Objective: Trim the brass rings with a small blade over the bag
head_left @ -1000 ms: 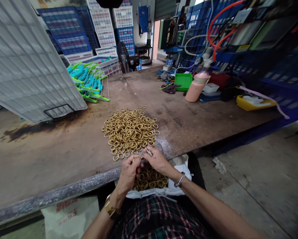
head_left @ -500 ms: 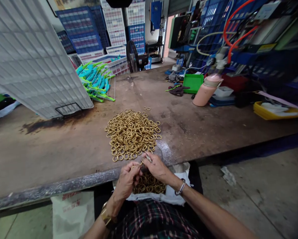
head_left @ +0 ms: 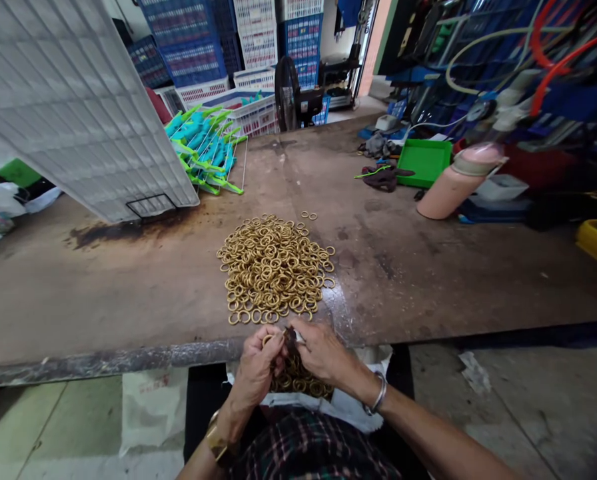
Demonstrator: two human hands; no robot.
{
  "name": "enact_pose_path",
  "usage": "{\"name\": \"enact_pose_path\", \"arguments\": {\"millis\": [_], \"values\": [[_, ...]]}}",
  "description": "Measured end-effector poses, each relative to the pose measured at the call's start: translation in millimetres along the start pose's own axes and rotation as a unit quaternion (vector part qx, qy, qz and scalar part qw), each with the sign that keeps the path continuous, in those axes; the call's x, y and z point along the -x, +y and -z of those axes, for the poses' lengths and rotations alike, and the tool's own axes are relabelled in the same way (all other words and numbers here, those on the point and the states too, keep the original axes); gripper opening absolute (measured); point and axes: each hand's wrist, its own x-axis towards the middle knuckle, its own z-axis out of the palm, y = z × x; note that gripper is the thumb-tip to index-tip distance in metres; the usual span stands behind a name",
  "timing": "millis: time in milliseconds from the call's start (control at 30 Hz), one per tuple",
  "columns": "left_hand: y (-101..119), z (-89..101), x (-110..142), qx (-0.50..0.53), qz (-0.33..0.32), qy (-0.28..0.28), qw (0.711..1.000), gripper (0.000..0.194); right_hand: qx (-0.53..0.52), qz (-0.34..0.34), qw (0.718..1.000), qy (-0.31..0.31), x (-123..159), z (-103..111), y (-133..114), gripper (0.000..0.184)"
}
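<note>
Ring [head_left: 266,338] half-hidden in left hand [head_left: 255,367]

Dark tool end [head_left: 291,339] now plainly visible between the hands [head_left: 256,363]

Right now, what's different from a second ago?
The camera view turned left, so the pink bottle appears further right. The small tool in the right hand seems to have tilted. Nothing was visibly picked up or let go. The left hand still pinches a ring; the ring pile looks unchanged.
</note>
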Motion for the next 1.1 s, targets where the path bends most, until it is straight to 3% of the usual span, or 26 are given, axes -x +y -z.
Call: {"name": "enact_pose_path", "arguments": {"millis": [200,367,500,633,767,867,967,1100], "values": [[-4.9,10.6,2.9,-0.134,-0.045,-0.003,0.99,0.029,0.101,-0.016,0.995,-0.021,6.0,-5.8,-7.9,0.025],[-4.9,17.7,6.4,-0.154,-0.064,0.001,0.986,0.033,0.151,-0.033,0.987,-0.04,7.6,-12.0,-15.7,0.025],[-3.9,22.1,21.4,-0.115,-0.034,-0.056,0.991,0.03,0.19,-0.071,0.978,-0.039,11.4,-15.8,-11.5,0.026],[-13.3,27.6,38.2,-0.039,0.047,-0.125,0.99,0.026,0.193,-0.102,0.975,0.031,15.5,-12.8,0.2,0.025],[-31.9,37.3,36.1,0.061,0.179,-0.064,0.98,0.023,0.177,-0.116,0.967,0.144,12.7,-12.0,12.9,0.018],[-38.4,41.6,28.0,0.108,0.241,-0.008,0.964,0.021,0.196,-0.128,0.955,0.183,6.2,-14.1,15.1,0.014],[-36.5,39.9,22.8,0.125,0.249,0.034,0.96,0.016,0.239,-0.157,0.942,0.174,-1.5,-17.5,8.6,0.018],[-35.2,37.7,21.4,0.136,0.234,0.067,0.96,0.015,0.305,-0.212,0.921,0.118,-9.7,-22.4,-0.7,0.022]]}}
